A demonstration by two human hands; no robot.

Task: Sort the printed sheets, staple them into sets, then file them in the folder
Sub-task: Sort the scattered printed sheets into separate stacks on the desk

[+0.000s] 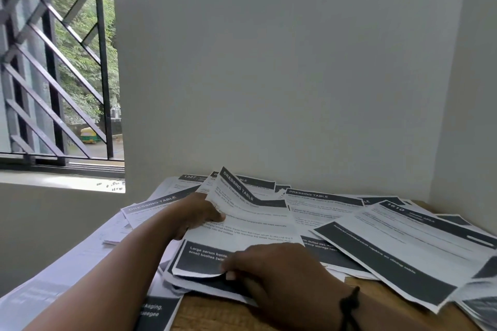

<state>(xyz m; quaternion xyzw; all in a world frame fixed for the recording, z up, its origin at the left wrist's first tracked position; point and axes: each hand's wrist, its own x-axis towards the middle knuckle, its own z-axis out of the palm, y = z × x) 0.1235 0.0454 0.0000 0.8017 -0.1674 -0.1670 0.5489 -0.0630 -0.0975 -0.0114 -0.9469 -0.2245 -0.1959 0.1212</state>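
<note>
Several printed sheets with black header bands lie scattered and overlapping on a wooden table [376, 293]. One sheet headed "DRESSING TABLE" [250, 226] is lifted and curved above the pile. My left hand [195, 213] grips its left edge, thumb on top. My right hand [277, 269] pinches its near bottom edge, by the black box of white text. Another sheet numbered 1610 [408, 244] lies flat to the right. No stapler or folder is in view.
A white wall corner stands right behind the table. A barred window [53, 75] is at the left, with a sill below it. More sheets [67, 277] hang over the table's left side. A black cord bracelet [349, 306] is on my right wrist.
</note>
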